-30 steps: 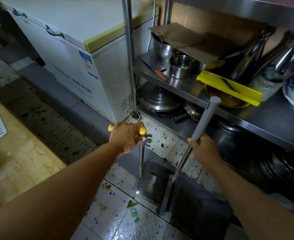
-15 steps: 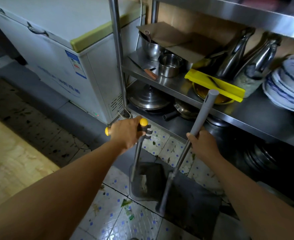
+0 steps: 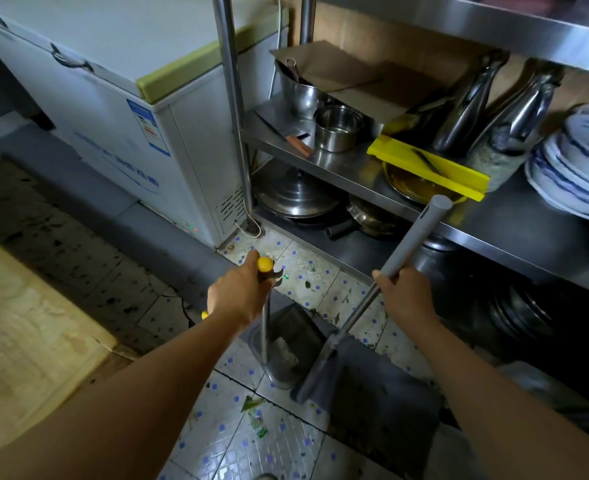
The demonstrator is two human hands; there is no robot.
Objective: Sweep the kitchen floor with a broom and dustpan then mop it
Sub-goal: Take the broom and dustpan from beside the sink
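Dustpan (image 3: 286, 344) dark grey, debris inside; broom (image 3: 372, 403) grey, bristles on tiles.

Hidden and cut-off parts, from your head view

Your left hand (image 3: 241, 294) covers most of the yellow-tipped dustpan handle (image 3: 264, 264) — only its ends show, and your fingers are out of sight on the far side. The broom head (image 3: 365, 393) is dark against shadow, so you cannot tell where its bristles end. The stack of plates (image 3: 577, 168) is cut off by the right edge, the chest freezer (image 3: 119, 98) by the top and left edges. The freezer label's (image 3: 147, 131) print is too small to read, and the lowest rack shelf (image 3: 528, 317) is too dark — its contents cannot be told.
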